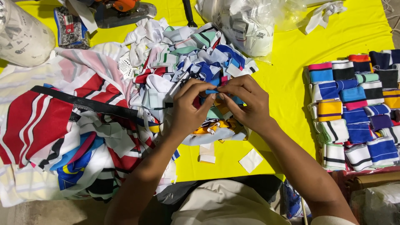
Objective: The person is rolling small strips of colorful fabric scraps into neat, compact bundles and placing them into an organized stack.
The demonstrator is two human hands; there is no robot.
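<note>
Left hand (pixel 189 106) and right hand (pixel 246 102) meet fingertip to fingertip, both pinching a blue fabric strip (pixel 212 92). Forearms converge from near over the scrap pile (pixel 183 54).

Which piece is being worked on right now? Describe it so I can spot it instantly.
Start at the yellow table and find the loose heap of striped fabric scraps at its middle. Over the heap's near edge, the left hand and right hand meet, pinching a small blue strip between their fingertips, the only scrap lifted off the pile.
</note>
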